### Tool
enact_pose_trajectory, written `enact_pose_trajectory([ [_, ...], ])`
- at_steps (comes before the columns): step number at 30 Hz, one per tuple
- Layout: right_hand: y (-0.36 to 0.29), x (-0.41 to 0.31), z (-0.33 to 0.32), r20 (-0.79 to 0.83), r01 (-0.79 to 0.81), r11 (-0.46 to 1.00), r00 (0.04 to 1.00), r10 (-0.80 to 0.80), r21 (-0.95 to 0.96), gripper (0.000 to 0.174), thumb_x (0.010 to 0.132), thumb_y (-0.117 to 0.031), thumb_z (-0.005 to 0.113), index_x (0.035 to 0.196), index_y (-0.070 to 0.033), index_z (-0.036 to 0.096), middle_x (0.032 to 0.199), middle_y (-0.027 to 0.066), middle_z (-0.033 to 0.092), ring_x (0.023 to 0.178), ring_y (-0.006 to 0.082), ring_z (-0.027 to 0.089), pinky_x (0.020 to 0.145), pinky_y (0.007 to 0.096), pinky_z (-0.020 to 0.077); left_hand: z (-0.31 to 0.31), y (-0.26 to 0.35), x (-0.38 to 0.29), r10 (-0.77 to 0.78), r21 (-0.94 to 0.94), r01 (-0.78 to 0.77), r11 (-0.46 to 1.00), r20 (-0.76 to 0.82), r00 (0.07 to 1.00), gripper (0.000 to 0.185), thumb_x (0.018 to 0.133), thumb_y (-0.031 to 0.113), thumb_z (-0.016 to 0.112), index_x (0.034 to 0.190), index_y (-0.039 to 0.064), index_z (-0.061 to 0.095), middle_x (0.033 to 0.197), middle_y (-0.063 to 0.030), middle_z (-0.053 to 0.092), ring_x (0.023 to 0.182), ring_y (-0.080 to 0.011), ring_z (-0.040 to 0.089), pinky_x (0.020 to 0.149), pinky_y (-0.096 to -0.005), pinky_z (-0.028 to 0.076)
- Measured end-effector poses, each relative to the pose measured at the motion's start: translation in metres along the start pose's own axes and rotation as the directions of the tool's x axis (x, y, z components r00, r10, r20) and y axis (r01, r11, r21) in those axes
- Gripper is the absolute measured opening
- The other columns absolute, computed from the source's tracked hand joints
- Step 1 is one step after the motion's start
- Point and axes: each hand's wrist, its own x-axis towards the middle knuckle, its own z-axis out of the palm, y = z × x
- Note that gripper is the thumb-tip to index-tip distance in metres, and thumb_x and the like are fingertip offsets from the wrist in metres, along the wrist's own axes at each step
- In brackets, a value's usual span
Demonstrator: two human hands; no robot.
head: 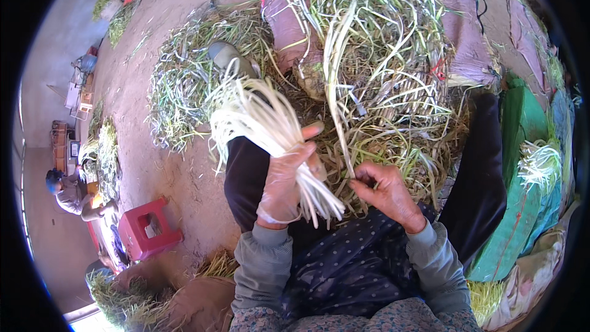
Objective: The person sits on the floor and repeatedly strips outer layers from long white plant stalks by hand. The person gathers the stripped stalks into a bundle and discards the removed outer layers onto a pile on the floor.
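Note:
My left hand (285,180), in a thin clear plastic glove, grips a bundle of pale, peeled vegetable stalks (262,120). Their long tops fan out beyond my thumb and the cut-looking white ends stick out below. To its right, my bare right hand (385,191) pinches the lower end of one long stalk (339,133) between thumb and fingers. That stalk runs up toward a large pile of unpeeled green and straw-coloured stalks (396,55) in front of me. Loose dry leaf waste (405,166) lies beneath my hands, between my knees.
A heap of stripped leaves (184,83) lies left, beside a shoe (226,55). At right, peeled stalks (540,166) rest on a green sack (511,212). A red plastic stool (147,230) stands left; another person (71,193) sits beyond it. Mauve sacking (468,37) lies at the back.

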Motion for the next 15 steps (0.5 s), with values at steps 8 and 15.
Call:
enact_pose_trajectory([
  [8,0.001,-0.004,0.005,0.205,-0.013,0.992,0.978,0.038,-0.124,0.015,0.082,-0.014,0.064,0.08,-0.001,0.056,0.058,0.0123,0.056,0.05,0.0245,0.057,0.048,0.0338,0.043,-0.011,-0.003,0.011,0.018,0.032,-0.014,0.999,-0.133,0.991,0.013,0.085,0.013,0.063,0.094,0.006,0.057,0.062,-0.0012,0.051,0.049,-0.0123,0.048,0.048,-0.027,0.041],
  [15,0.018,0.036,0.0,-0.002,0.197,0.947,0.979,-0.204,-0.254,0.022,0.083,-0.025,0.065,0.091,-0.005,0.059,0.077,0.0102,0.062,0.059,0.0217,0.06,0.051,0.0335,0.0493,-0.013,0.007,0.002,-0.047,-0.131,0.033,0.991,-0.103,0.994,0.016,0.08,0.014,0.065,0.09,0.005,0.057,0.057,-0.0016,0.05,0.047,-0.0134,0.047,0.046,-0.0268,0.039],
])
